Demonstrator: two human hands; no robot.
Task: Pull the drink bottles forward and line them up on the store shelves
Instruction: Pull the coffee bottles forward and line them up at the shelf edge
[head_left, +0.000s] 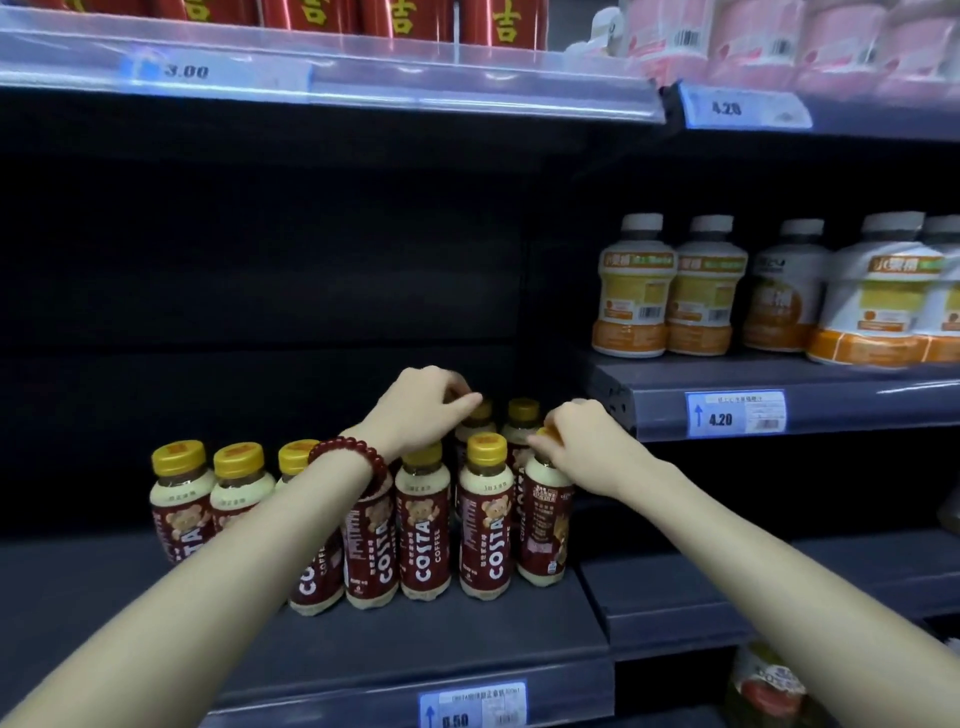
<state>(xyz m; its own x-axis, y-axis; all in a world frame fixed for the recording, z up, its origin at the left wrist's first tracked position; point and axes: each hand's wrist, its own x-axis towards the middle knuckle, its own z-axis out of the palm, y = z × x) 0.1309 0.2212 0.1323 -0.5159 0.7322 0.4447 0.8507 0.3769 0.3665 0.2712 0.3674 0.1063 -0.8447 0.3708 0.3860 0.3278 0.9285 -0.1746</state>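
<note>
Several Costa coffee bottles (485, 519) with yellow caps and dark red labels stand in a loose row on the dark shelf (441, 639), set back from its front edge. Two more bottles (522, 421) stand behind the row. My left hand (423, 405), a red bead bracelet on its wrist, reaches over the row and pinches the cap of a rear bottle (480, 415). My right hand (587, 441) grips the yellow cap of the rightmost front bottle (543, 525), whose label is turned sideways.
A higher shelf (779, 384) on the right carries white and orange bottles (631, 291). Red cans (405, 18) and pink bottles (753, 41) fill the top shelf. Price tags run along the shelf fronts. Bare shelf lies in front of the coffee bottles.
</note>
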